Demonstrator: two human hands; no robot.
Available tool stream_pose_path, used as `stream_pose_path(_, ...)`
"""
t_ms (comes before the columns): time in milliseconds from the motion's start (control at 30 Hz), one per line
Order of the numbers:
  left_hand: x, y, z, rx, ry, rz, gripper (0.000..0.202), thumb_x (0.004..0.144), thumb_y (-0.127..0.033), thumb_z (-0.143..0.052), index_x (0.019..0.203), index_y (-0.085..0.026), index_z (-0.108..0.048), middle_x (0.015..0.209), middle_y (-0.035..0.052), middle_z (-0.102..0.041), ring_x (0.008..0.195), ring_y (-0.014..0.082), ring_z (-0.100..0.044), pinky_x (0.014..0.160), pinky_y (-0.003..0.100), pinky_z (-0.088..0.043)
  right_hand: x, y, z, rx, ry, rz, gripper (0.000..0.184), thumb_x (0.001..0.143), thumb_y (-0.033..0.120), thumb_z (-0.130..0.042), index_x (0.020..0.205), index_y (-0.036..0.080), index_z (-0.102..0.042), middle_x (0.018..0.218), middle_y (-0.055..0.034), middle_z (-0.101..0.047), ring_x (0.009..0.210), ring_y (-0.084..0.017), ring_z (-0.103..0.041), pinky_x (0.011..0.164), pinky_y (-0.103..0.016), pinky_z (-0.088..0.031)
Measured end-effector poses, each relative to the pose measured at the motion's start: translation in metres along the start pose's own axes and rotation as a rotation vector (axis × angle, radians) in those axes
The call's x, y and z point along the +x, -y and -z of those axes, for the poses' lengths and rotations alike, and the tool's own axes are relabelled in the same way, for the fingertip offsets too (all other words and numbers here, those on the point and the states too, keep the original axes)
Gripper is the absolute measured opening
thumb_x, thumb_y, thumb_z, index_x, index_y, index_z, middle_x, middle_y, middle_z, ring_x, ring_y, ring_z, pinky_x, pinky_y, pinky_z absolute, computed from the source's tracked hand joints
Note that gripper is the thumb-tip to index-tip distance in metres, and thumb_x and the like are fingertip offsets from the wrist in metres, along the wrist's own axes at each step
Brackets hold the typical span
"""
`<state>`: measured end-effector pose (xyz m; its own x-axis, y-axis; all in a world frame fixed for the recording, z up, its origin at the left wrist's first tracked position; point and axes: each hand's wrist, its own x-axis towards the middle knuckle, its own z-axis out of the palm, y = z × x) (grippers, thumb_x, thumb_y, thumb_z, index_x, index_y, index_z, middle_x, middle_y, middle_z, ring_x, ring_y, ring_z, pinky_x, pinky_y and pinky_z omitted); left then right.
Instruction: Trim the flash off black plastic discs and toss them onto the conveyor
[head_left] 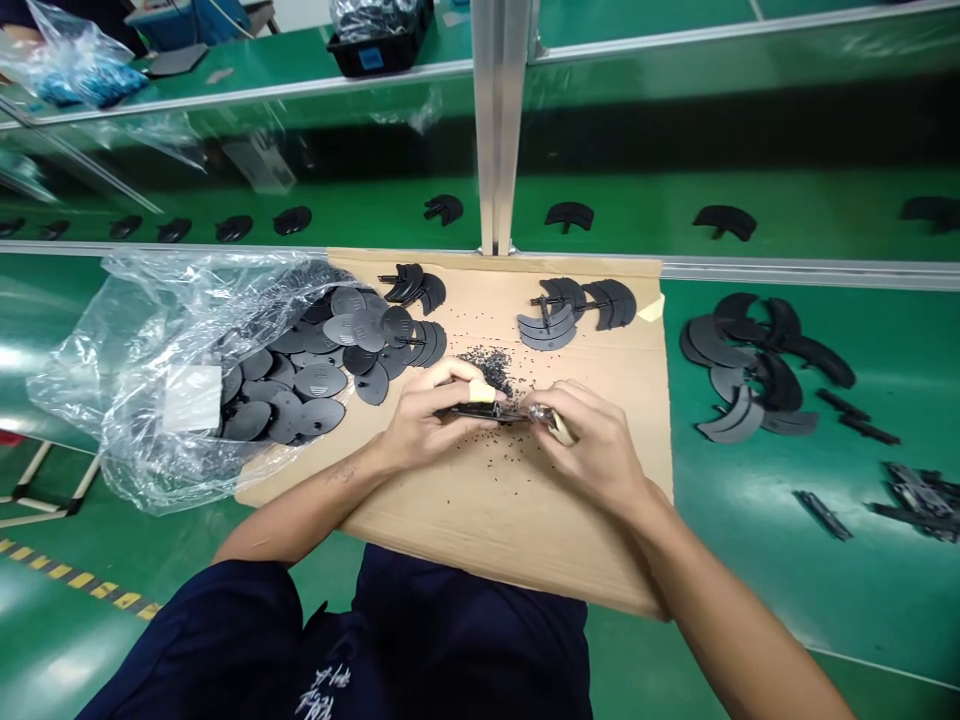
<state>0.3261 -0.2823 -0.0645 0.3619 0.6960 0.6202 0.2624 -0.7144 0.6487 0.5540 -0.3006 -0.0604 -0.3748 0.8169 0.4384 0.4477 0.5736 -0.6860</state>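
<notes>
My left hand (431, 412) is closed around a dark plastic part (476, 410), held over the cardboard sheet. Yellow tape is wrapped on one of its fingers. My right hand (589, 440) grips a small tool with a shiny metal head (538, 411) and a pale handle; its exact kind is unclear. The metal head meets the right end of the dark part. Just beyond my hands lies a heap of tiny black pieces (487, 368), with strays scattered around it. Behind, curved black parts joined to stems (616, 302) rest on the cardboard (480, 520).
At left, a clear plastic bag (142, 330) spills many dark oval discs (319, 380). Curved black pieces (780, 380) and narrow black strips (823, 515) lie on the green table at right. A metal post (495, 130) rises behind the cardboard; finished-looking parts line the strip beyond.
</notes>
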Motion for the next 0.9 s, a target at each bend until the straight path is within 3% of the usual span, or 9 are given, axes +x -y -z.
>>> stream_pose_path(133, -0.001, 0.001, 0.001, 0.018, -0.034, -0.018, 0.02, 0.09, -0.028, -0.075, 0.107, -0.018, -0.074, 0.095, 0.005, -0.069, 0.087, 0.0144, -0.065, 0.074, 0.027, -0.055, 0.0, 0.001, 0.001, 0.058, 0.027, 0.036, 0.015, 0.093, 0.015, -0.057, 0.102, 0.02, -0.069, 0.086, -0.0047, -0.07, 0.078, -0.019, -0.063, 0.071, -0.034, -0.051)
stream_pose_path(267, 0.0, 0.001, 0.001, 0.029, -0.04, -0.032, 0.019, 0.09, -0.027, -0.074, 0.107, -0.018, -0.073, 0.094, 0.0051, -0.069, 0.086, 0.0144, -0.065, 0.074, 0.027, -0.056, 0.003, 0.005, 0.008, 0.124, 0.053, -0.017, 0.019, 0.092, 0.014, -0.057, 0.105, 0.021, -0.07, 0.089, -0.0044, -0.071, 0.08, -0.018, -0.064, 0.073, -0.034, -0.052)
stream_pose_path(467, -0.003, 0.003, 0.002, -0.013, 0.023, 0.069, 0.018, 0.087, -0.018, -0.071, 0.105, -0.016, -0.072, 0.097, 0.0058, -0.067, 0.091, 0.0146, -0.066, 0.077, 0.027, -0.057, 0.004, 0.011, 0.014, 0.217, 0.103, -0.102, 0.02, 0.091, 0.013, -0.057, 0.102, 0.022, -0.07, 0.09, -0.0024, -0.071, 0.076, -0.015, -0.063, 0.07, -0.031, -0.05)
stream_pose_path(567, -0.005, 0.005, 0.0, -0.077, 0.044, 0.1, 0.022, 0.086, -0.012, -0.066, 0.107, -0.016, -0.068, 0.1, 0.0064, -0.066, 0.094, 0.0161, -0.067, 0.08, 0.029, -0.058, 0.003, 0.005, 0.01, 0.104, 0.061, -0.06, 0.013, 0.093, 0.018, -0.059, 0.101, 0.021, -0.068, 0.088, -0.0035, -0.07, 0.075, -0.017, -0.061, 0.069, -0.031, -0.049)
stream_pose_path(633, -0.005, 0.005, -0.002, -0.085, 0.05, 0.075, 0.022, 0.085, -0.009, -0.063, 0.106, -0.016, -0.065, 0.101, 0.0068, -0.068, 0.095, 0.0166, -0.069, 0.082, 0.03, -0.059, 0.001, -0.002, 0.006, -0.039, 0.006, 0.04, 0.013, 0.093, 0.015, -0.055, 0.097, 0.02, -0.066, 0.082, -0.0039, -0.067, 0.073, -0.017, -0.058, 0.067, -0.032, -0.046)
stream_pose_path(767, -0.005, 0.006, -0.003, 0.175, 0.07, -0.048, 0.023, 0.086, -0.006, -0.061, 0.106, -0.016, -0.064, 0.095, 0.006, -0.071, 0.087, 0.0159, -0.068, 0.077, 0.028, -0.056, -0.004, -0.011, -0.001, -0.311, -0.011, 0.209, 0.026, 0.09, 0.004, -0.046, 0.098, 0.02, -0.066, 0.078, -0.0044, -0.063, 0.072, -0.018, -0.052, 0.065, -0.032, -0.04)
stream_pose_path(900, -0.005, 0.008, 0.0, 0.355, 0.135, -0.052, 0.033, 0.089, -0.002, -0.05, 0.114, -0.015, -0.066, 0.101, 0.0085, -0.072, 0.093, 0.0168, -0.067, 0.079, 0.029, -0.056, -0.004, -0.007, -0.002, -0.243, -0.019, 0.174, 0.026, 0.091, 0.005, -0.048, 0.102, 0.021, -0.065, 0.079, -0.0034, -0.062, 0.073, -0.019, -0.052, 0.065, -0.032, -0.041)
